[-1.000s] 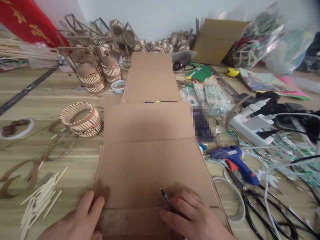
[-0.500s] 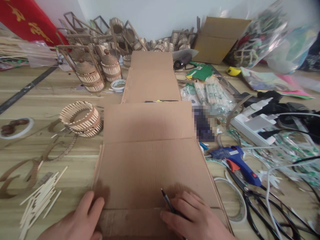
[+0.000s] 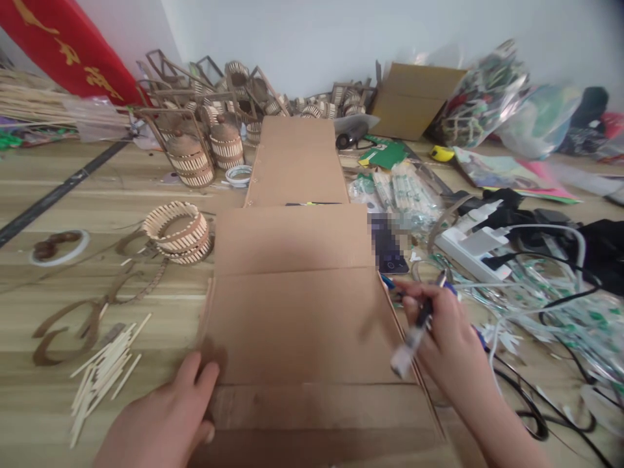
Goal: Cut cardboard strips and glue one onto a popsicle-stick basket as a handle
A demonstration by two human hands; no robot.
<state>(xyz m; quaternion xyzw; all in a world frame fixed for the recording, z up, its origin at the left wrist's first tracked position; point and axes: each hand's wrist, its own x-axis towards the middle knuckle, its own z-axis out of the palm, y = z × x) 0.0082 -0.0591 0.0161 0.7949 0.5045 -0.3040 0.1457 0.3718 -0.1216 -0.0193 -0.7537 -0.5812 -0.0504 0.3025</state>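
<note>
A flattened brown cardboard sheet point(image 3: 297, 312) lies on the wooden floor in front of me. My left hand point(image 3: 163, 419) rests on its near left corner, fingers together and pressing down on the board. Off the sheet's right edge, my right hand point(image 3: 446, 338) is raised and closed round a pen point(image 3: 414, 331), which looks blurred by motion. The hand covers most of the blue glue gun underneath it.
A ring of sticks point(image 3: 178, 227) and loose sticks point(image 3: 104, 370) lie on the left. To the right are a white power strip point(image 3: 468, 240), tangled cables point(image 3: 541, 305) and a phone point(image 3: 387, 250). Stick baskets point(image 3: 209, 140) and a cardboard box point(image 3: 414, 101) stand by the wall.
My right hand lifted off the cardboard's near edge and swung right and away with the pen. The left hand stays on the corner. The camera shifted slightly.
</note>
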